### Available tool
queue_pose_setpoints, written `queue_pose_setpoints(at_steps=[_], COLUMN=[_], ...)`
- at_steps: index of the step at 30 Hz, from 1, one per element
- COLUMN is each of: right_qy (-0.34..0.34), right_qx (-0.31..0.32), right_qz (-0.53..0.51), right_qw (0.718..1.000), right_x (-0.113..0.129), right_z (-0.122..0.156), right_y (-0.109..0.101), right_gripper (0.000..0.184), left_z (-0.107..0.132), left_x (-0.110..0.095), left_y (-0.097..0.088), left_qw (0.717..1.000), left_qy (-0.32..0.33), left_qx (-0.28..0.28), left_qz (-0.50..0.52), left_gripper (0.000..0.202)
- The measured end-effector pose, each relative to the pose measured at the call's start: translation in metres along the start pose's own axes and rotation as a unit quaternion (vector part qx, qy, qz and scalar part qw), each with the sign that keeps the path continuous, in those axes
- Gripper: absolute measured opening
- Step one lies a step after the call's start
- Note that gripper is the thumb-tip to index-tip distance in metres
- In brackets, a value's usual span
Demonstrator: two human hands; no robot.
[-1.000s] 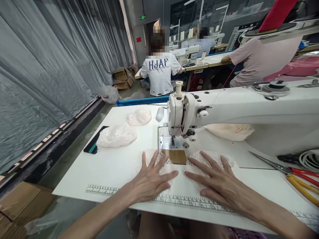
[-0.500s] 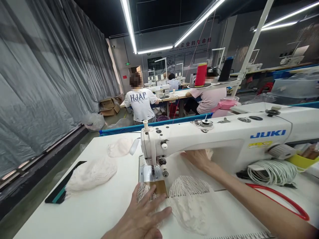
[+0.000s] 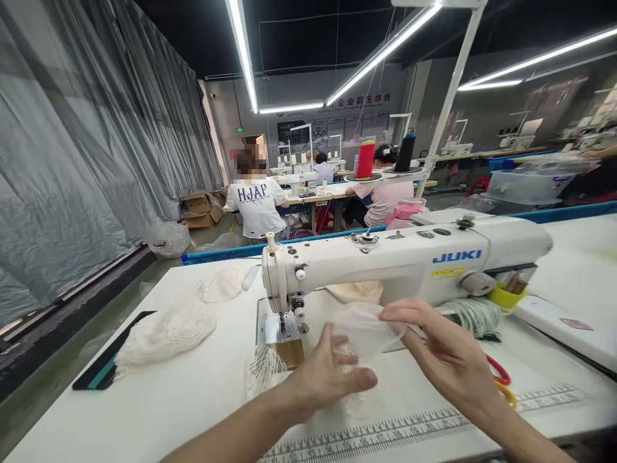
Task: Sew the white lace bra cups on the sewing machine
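pinching sheer fabric [image 3: 365, 325] now, right hand [image 3: 446, 347] drawn back

Through the remote head camera, I see a tall, folded grey curtain [image 3: 96, 161] filling the left of the frame. Across the top, bright fluorescent tubes [image 3: 243, 58] hang beneath a dark ceiling [image 3: 308, 38]. At upper centre I make out a grey wall [image 3: 299, 96] with red lettering [image 3: 366, 100] and a small green sign [image 3: 240, 130]. Cardboard boxes [image 3: 200, 211] sit on the dull floor [image 3: 116, 305] left of centre; a long work table [image 3: 486, 156] crosses the upper right.
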State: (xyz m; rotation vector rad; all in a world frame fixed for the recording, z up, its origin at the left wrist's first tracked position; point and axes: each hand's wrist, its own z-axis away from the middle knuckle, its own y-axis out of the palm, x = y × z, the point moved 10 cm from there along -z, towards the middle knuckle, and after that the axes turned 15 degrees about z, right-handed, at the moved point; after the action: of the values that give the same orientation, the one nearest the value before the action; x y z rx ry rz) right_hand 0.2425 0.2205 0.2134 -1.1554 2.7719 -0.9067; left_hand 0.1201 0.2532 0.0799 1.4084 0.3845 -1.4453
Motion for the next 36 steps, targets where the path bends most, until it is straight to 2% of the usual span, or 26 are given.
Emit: queue_pose_setpoints(at_steps=[2, 4, 7, 9, 11, 13, 14, 17, 20, 22, 27, 31, 34, 36], right_qy=[0.017, 0.038, 0.024, 0.019, 0.065, 0.124, 0.139, 0.163, 0.247, 0.281, 0.25, 0.249, 0.212, 0.153], right_qx=[-0.013, -0.007, 0.091, 0.18, 0.246, 0.297, 0.322, 0.381, 0.399, 0.405, 0.449, 0.446, 0.452, 0.472], right_qz=[0.035, 0.078, 0.088, 0.058, 0.0, -0.08, -0.121, -0.215, -0.272, -0.286, -0.312, -0.308, -0.308, -0.343], right_qw=[0.999, 0.996, 0.992, 0.982, 0.967, 0.943, 0.928, 0.885, 0.84, 0.821, 0.799, 0.803, 0.81, 0.797], right_x=[0.01, 0.015, 0.027, 0.033, 0.03, 0.027, 0.029, 0.043, 0.05, 0.055, 0.079, 0.087, 0.094, 0.106], right_z=[-0.002, -0.005, -0.009, -0.008, -0.001, 0.016, 0.027, 0.065, 0.1, 0.114, 0.127, 0.127, 0.122, 0.12], right_y=[-0.02, -0.03, -0.014, 0.006, 0.022, 0.037, 0.044, 0.062, 0.076, 0.081, 0.096, 0.095, 0.083, 0.074], right_gripper=[0.016, 0.012, 0.018, 0.021, 0.023, 0.026, 0.028, 0.036, 0.043, 0.045, 0.047, 0.044, 0.041, 0.044], left_z=[-0.003, 0.005, 0.028, 0.041, 0.049, 0.054, 0.058, 0.074, 0.094, 0.108, 0.133, 0.142, 0.143, 0.145], left_x=[-0.012, -0.024, -0.043, -0.05, -0.05, -0.042, -0.036, -0.017, 0.008, 0.026, 0.05, 0.057, 0.051, 0.039], left_y=[0.007, 0.014, 0.04, 0.057, 0.062, 0.058, 0.054, 0.028, 0.002, -0.008, -0.017, -0.029, -0.035, -0.029], left_qw=[0.997, 0.986, 0.959, 0.954, 0.96, 0.971, 0.977, 0.99, 0.993, 0.995, 0.997, 0.992, 0.989, 0.987], left_qy=[0.045, 0.103, 0.192, 0.215, 0.198, 0.159, 0.14, 0.116, 0.087, 0.054, 0.013, -0.006, 0.027, 0.073], left_qx=[-0.041, -0.07, -0.052, -0.024, -0.018, -0.011, -0.007, -0.032, -0.076, -0.088, -0.079, -0.097, -0.094, -0.059], left_qz=[-0.037, -0.109, -0.2, -0.207, -0.195, -0.177, -0.16, -0.073, -0.019, -0.009, -0.014, -0.076, -0.108, -0.13], left_gripper=[0.144, 0.145, 0.143, 0.124, 0.077, 0.041, 0.035, 0.04, 0.046, 0.047, 0.037, 0.022, 0.016, 0.015])
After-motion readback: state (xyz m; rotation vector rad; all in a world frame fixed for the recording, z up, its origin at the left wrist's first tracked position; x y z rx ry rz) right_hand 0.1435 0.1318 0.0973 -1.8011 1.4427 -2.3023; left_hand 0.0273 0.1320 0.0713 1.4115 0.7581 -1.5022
